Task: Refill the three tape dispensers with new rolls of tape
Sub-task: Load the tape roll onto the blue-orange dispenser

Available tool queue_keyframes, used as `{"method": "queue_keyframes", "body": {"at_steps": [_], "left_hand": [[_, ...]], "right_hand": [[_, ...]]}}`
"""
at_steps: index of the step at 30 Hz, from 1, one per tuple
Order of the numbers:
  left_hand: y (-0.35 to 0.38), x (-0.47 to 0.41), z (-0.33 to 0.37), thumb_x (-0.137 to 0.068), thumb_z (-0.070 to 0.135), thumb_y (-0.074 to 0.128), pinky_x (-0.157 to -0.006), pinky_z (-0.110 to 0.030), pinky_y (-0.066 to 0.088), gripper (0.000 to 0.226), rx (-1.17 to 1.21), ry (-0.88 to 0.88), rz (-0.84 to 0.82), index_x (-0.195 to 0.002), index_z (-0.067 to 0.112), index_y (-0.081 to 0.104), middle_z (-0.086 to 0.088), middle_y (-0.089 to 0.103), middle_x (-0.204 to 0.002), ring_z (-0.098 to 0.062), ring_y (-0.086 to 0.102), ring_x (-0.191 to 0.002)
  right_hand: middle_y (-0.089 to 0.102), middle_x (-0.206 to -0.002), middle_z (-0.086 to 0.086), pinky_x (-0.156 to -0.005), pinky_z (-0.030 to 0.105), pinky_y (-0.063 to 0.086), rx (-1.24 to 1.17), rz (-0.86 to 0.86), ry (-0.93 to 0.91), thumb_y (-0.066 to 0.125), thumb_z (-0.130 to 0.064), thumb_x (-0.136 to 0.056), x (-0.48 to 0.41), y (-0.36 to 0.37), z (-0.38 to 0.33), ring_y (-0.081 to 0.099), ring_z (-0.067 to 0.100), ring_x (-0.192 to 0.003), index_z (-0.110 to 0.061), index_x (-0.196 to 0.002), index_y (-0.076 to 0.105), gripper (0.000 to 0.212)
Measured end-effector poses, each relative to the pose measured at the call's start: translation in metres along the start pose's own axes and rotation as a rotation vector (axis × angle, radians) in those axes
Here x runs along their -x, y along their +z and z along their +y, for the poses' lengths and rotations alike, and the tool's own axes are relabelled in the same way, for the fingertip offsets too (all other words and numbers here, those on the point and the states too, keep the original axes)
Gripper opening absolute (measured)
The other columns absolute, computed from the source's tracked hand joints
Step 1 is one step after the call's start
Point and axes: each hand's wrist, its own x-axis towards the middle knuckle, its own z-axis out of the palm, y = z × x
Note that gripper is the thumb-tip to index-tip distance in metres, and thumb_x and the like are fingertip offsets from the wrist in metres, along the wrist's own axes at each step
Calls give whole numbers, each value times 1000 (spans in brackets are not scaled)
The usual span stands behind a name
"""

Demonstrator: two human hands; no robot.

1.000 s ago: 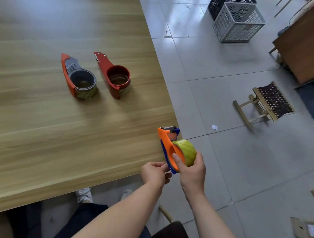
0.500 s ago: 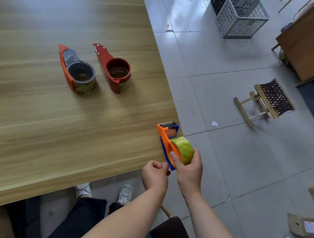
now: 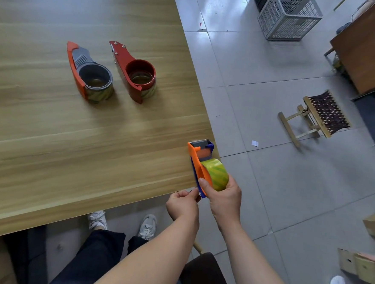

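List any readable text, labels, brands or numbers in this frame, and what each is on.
None readable.
No print visible on the held dispenser, the grey-topped dispenser or the red dispenser.
Cardboard box by the right edge: no lettering can be made out.
Paper scrap on the floor: too small to tell.

The orange dispenser and the red dispenser stand close together on the table, with a narrow gap between them. From them to the near edge and the corner the wood is open; on the floor a stool stands well apart
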Motion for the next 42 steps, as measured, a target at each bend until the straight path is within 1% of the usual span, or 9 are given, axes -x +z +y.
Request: {"method": "queue_keyframes", "body": {"at_steps": [8, 13, 16, 19, 22, 28, 32, 38, 42], "left_hand": [[-1, -13, 0, -81, 2, 67, -67, -35, 57, 11, 12, -160, -163, -91, -2, 68, -14, 73, -89, -26, 71, -75], [1, -19, 13, -78, -8, 67, -61, -30, 61, 22, 34, -255, -296, -100, -8, 68, -21, 72, -90, -24, 69, -62], [-7, -24, 17, -87, -10, 52, -56, -29, 60, 22, 54, -303, -399, -106, -13, 61, -19, 69, -83, -22, 68, -62], [-16, -26, 22, -91, -8, 36, -73, -35, 56, 22, 87, -339, -486, -89, -7, 57, -13, 70, -64, -23, 66, -68], [-20, -26, 24, -89, -4, 30, -98, -41, 45, 29, 104, -363, -551, -86, -1, 59, -12, 73, -72, -25, 63, -82], [-22, -23, 27, -90, 4, 32, -102, -38, 38, 29, 69, -385, -550, -84, 7, 60, -4, 74, -73, -19, 64, -86], [-22, -20, 28, -91, 7, 31, -97, -37, 36, 28, 35, -388, -548, -85, 8, 59, -2, 74, -69, -18, 63, -85], [-23, -17, 32, -92, 11, 33, -93, -38, 38, 23, -87, -370, -520, -104, 6, 52, -9, 68, -94, -22, 64, -81], [-26, -17, 35, -91, 12, 36, -92, -42, 40, 25, -171, -348, -490, -108, 1, 52, -16, 66, -110, -29, 64, -94]], "right_hand": [[62, -89, -11, -58, 11, 49, 65, -40, -5, 81, -27, -76, -1, -2, -2, 61, 3, -81, -27, -100, 55, 36], [63, -90, -6, -55, 7, 47, 76, -20, -22, 82, -25, -75, 0, 0, 0, 61, 2, -80, -20, -105, 57, 39], [65, -90, -3, -57, 8, 48, 90, -32, -38, 81, -24, -76, -2, -1, 2, 62, 4, -80, -18, -105, 58, 38], [62, -89, -7, -58, 9, 48, 117, -53, -45, 79, -25, -77, -2, -2, 4, 61, 3, -80, -21, -104, 55, 37], [61, -90, -6, -59, 10, 46, 137, -56, -42, 78, -26, -78, -2, -2, 8, 61, 7, -80, -21, -104, 53, 36], [61, -93, -4, -64, 15, 48, 147, -38, -45, 79, -27, -78, -3, -1, 9, 60, 4, -82, -20, -107, 53, 40], [59, -111, -1, -80, 29, 55, 167, -8, -58, 80, -31, -75, 0, 2, 10, 59, 15, -100, -21, -124, 49, 58], [55, -122, -4, -89, 33, 53, 187, 24, -114, 81, -25, -73, 5, -1, 4, 55, 14, -109, -24, -132, 45, 69], [52, -124, -3, -90, 32, 53, 215, 23, -103, 81, -27, -73, 9, -2, 1, 53, 13, -110, -24, -135, 43, 72]]}}
